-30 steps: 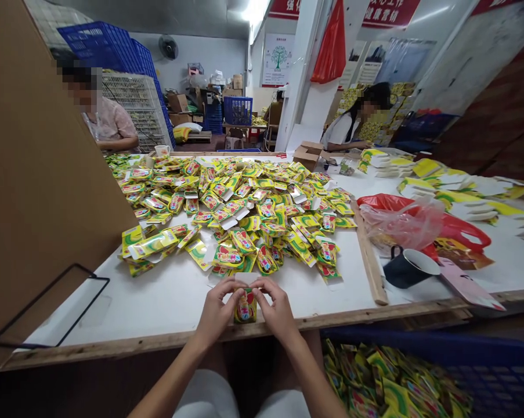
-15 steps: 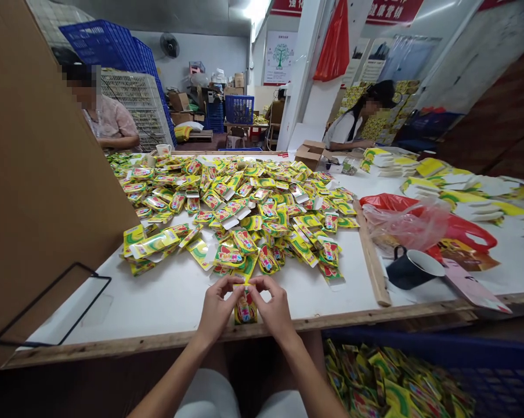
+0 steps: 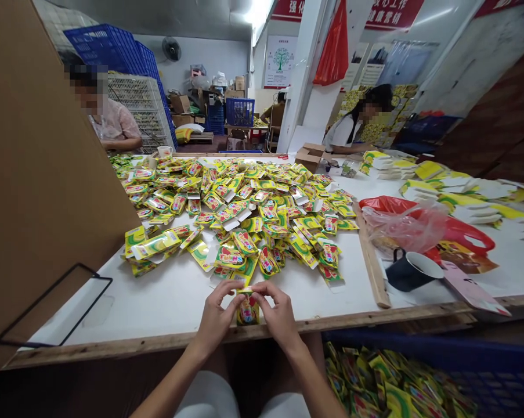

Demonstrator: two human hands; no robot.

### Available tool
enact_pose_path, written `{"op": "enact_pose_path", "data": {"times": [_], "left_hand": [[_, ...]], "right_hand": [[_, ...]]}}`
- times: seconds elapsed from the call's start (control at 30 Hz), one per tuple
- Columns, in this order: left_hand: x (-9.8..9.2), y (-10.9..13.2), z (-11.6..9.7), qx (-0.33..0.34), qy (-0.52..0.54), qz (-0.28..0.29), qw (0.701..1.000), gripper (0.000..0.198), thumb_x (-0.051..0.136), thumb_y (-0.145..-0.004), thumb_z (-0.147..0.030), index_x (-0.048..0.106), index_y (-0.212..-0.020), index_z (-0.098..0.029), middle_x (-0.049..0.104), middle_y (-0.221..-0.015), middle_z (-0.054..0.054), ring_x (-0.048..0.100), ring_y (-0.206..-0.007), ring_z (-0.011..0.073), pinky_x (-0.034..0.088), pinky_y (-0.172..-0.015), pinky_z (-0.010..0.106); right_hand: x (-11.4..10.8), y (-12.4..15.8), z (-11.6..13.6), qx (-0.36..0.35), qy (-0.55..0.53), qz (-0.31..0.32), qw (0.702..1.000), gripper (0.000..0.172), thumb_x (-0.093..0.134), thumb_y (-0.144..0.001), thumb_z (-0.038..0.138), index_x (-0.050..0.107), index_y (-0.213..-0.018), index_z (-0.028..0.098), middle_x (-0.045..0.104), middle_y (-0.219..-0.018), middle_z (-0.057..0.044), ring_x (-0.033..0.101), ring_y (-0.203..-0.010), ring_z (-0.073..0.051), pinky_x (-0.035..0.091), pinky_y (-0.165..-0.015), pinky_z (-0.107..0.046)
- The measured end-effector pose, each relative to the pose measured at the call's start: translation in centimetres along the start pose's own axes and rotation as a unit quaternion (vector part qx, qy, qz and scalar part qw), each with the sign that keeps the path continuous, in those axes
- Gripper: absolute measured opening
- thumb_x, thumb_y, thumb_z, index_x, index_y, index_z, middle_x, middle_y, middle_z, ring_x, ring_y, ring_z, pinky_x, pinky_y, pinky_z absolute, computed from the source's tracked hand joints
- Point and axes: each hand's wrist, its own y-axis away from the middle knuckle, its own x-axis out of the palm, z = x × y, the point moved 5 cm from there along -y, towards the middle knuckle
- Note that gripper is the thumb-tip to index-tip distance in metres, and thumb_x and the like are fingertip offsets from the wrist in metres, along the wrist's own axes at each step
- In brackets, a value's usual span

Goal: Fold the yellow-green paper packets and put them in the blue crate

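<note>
A small yellow and green printed box (image 3: 248, 310) stands at the table's front edge between my hands. My left hand (image 3: 220, 307) pinches its top left corner with thumb and fingers. On the opposite side, my right hand (image 3: 275, 307) grips the top right corner, fingertips on the upper flap. The fingers partly cover the box's top end. Just beyond my fingertips begins a broad heap of similar small boxes (image 3: 233, 255), several with white end flaps sticking out.
Right of the heap lies a wooden strip (image 3: 372, 258), with a dark mug (image 3: 412, 271), a red plastic bag (image 3: 470, 229) and flat yellow cartons (image 3: 470, 200) beyond. A blue crate (image 3: 501, 371) of boxes sits below right. A large cardboard box (image 3: 57, 174) blocks the left. Co-workers sit across the table.
The top flap of the box, raised between my fingertips before, now lies lower and folded in. My fingers have spread slightly apart along the top edge.
</note>
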Motion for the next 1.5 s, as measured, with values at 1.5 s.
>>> {"op": "enact_pose_path", "data": {"times": [1.5], "left_hand": [[1.9, 0.7, -0.3, -0.006, 0.054, 0.000, 0.999, 0.025, 0.046, -0.087, -0.019, 0.045, -0.113, -0.017, 0.056, -0.114, 0.009, 0.055, -0.108, 0.0162, 0.044, -0.093, 0.031]], "right_hand": [[-0.6, -0.2, -1.2, 0.004, -0.037, -0.009, 0.999, 0.018, 0.050, -0.087, 0.020, 0.055, -0.104, 0.016, 0.061, -0.094, -0.007, 0.059, -0.088, -0.015, 0.047, -0.079, -0.028]]}}
